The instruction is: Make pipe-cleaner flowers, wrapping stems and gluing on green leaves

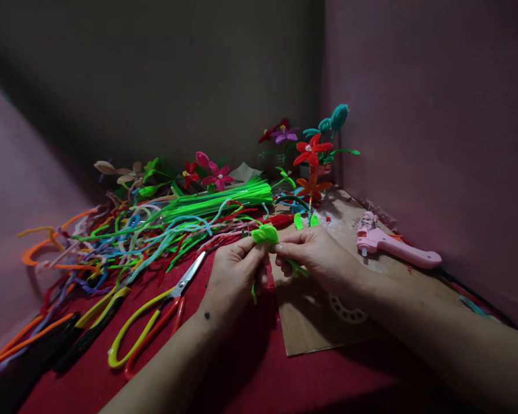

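- Workpiece, head view: folded green piece (265, 234) of fuzzy pipe cleaner, at the middle of the scene, held up between the two hands.
- Left hand (242, 267): thumb and forefinger pinching the folded green piece from the left; a thin green strand (254, 293) hanging below the fingers.
- Right hand (313, 250): thumb and forefinger brought together at the right edge of the same piece, seemingly pinching it, though the dim light blurs the exact contact; further green ends showing beneath the palm.
- Scissors (179, 287): yellow and orange-red handles, lying left of the left hand, blades pointing far and right.
- Pliers (97, 316): yellow and black handles, left of the scissors.
- Loose strands (176, 227): many colours, tangled across the left side.
- Green bundle (224, 198): straight pipe cleaners laid together, beyond the hands.
- Green loops (298, 222): leaf-shaped, just beyond the right hand.
- Board (302, 322): brown and flat, beneath the right hand and reaching to the far right.
- Pale pierced piece (347, 310): row of round holes, on the board, partly hidden by the right forearm.
- Pink tool (401, 248): long handle, lying on the board at right.
- Flowers, far side: red (313, 150) above orange (313, 185), with purple (284, 135) and pink (218, 176) farther left.
- Red cloth (250, 356): covering the near surface.
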`<action>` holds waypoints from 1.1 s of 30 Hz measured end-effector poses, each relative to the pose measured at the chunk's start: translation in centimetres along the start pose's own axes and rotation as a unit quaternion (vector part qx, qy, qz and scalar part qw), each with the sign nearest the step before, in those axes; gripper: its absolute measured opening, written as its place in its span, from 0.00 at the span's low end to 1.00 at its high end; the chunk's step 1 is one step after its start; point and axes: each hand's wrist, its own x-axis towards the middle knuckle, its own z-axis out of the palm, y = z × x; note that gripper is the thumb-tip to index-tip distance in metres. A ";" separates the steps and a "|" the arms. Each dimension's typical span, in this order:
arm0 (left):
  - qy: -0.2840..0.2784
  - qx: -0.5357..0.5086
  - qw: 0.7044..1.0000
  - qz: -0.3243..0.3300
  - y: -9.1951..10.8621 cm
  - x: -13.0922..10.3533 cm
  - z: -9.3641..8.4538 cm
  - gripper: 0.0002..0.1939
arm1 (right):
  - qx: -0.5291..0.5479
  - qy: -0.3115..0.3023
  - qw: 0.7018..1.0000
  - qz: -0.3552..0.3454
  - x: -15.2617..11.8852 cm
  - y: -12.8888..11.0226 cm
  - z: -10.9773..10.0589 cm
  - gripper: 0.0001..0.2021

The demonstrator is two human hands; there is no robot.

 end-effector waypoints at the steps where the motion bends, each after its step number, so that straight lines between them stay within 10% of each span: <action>1: 0.002 -0.003 1.000 0.002 -0.1 0.1 -0.1 0.14 | -0.003 -0.009 1.000 -0.002 0.0 0.0 0.0 0.11; 11: -0.039 0.039 0.998 -0.020 1.0 0.0 -0.4 0.12 | -0.050 0.093 0.986 -0.128 0.0 -0.6 0.2 0.06; 33: 0.049 0.135 0.977 0.156 0.0 -0.4 0.0 0.07 | -0.034 0.063 0.994 -0.087 -0.3 -0.1 0.3 0.06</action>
